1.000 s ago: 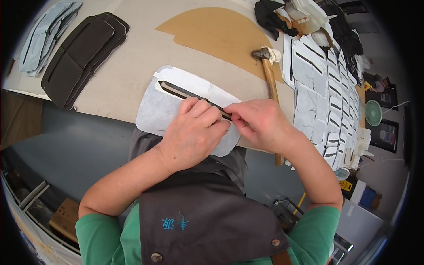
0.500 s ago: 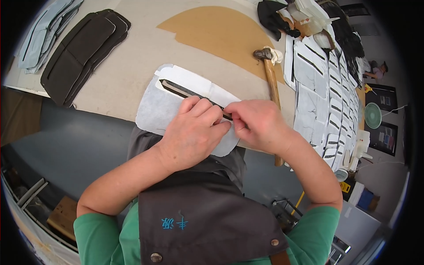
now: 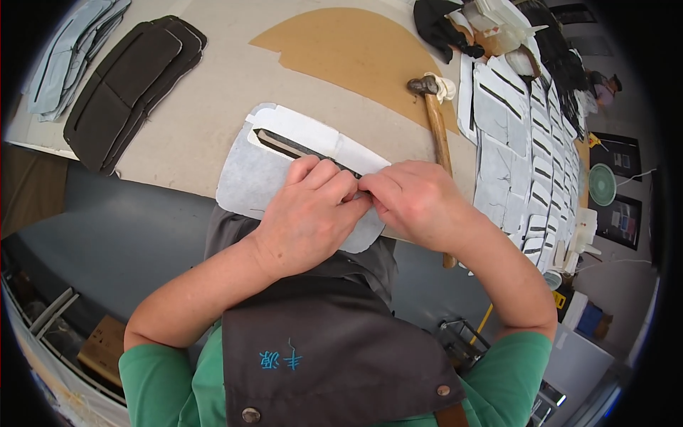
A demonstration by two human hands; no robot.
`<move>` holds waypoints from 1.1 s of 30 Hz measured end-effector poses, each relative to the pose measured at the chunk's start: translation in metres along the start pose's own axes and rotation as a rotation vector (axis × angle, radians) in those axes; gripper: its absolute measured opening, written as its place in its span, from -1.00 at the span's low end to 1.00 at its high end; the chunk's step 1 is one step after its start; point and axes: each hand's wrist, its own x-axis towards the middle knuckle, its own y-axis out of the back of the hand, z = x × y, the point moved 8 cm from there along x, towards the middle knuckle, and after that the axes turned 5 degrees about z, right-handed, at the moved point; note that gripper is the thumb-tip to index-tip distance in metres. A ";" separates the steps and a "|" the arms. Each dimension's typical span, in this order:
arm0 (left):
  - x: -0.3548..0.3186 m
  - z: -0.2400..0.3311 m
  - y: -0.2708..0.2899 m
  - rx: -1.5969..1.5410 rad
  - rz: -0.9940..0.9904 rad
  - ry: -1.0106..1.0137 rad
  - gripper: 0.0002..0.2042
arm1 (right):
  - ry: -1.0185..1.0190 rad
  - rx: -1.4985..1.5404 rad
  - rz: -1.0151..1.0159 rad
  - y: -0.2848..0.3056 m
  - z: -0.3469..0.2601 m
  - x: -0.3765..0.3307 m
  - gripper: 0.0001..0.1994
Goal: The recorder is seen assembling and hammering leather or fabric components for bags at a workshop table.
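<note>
A pale, white-backed fabric panel (image 3: 245,174) lies at the table's front edge, its lower part hanging over my lap. A long dark-edged slot (image 3: 284,146) runs across it, with a beige strip showing inside. My left hand (image 3: 306,213) is closed, with curled fingers gripping the panel along the slot's lower edge. My right hand (image 3: 420,203) pinches at the slot's right end, its fingertips touching those of my left hand. What exactly lies between the fingertips is hidden. A wooden-handled hammer (image 3: 439,142) lies just beyond my right hand.
A tan semicircular board (image 3: 348,50) lies on the table (image 3: 220,92). Stacks of dark panels (image 3: 128,85) and pale panels (image 3: 67,64) are at the left. Many slotted white panels (image 3: 501,135) overlap at the right, near a plastic bottle (image 3: 501,39). Someone (image 3: 606,91) is at far right.
My right hand has shifted slightly, its fingertips now closer to my left hand and covering the slot's right end. My left hand stays in place on the panel.
</note>
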 end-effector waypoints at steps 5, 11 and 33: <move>0.000 0.000 -0.003 0.009 -0.047 0.000 -0.71 | -0.043 0.052 0.090 -0.003 0.008 -0.005 -0.77; -0.001 -0.002 -0.002 -0.005 -0.067 0.034 -0.71 | -0.410 0.244 0.218 0.009 0.037 -0.020 -0.77; 0.006 -0.001 -0.004 -0.124 -0.057 0.058 -0.78 | -0.433 0.255 0.411 -0.009 0.014 -0.061 -0.65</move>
